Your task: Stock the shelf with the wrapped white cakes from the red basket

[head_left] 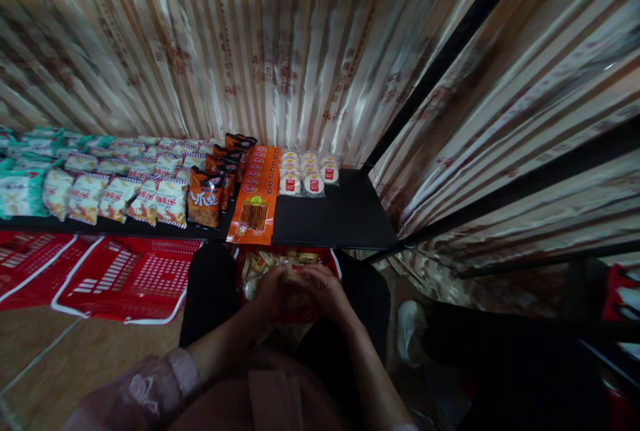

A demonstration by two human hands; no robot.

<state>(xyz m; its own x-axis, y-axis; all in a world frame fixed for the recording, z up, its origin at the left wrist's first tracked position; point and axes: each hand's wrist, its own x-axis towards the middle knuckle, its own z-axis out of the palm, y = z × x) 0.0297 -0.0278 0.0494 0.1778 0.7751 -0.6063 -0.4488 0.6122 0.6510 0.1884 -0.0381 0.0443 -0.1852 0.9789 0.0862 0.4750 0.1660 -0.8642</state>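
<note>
Between my knees stands a red shopping basket (325,256) with small packaged snacks (265,261) in it, several of them pale and round. My left hand (271,290) and my right hand (324,288) meet low over this basket, their fingers curled inward toward each other. Something pale shows between the fingertips, but dim light and the hands themselves hide what it is. Just beyond the basket, an orange strip of snack packaging (257,194) hangs slightly over the front edge of a black shelf (345,214).
Round white packaged snacks (314,183), brown-orange bags (204,198), white snack bags (171,201) and green packs (23,192) line the shelf. More red baskets (160,278) sit at left. A black metal post (440,78) rises at right, near another person's shoe (411,331).
</note>
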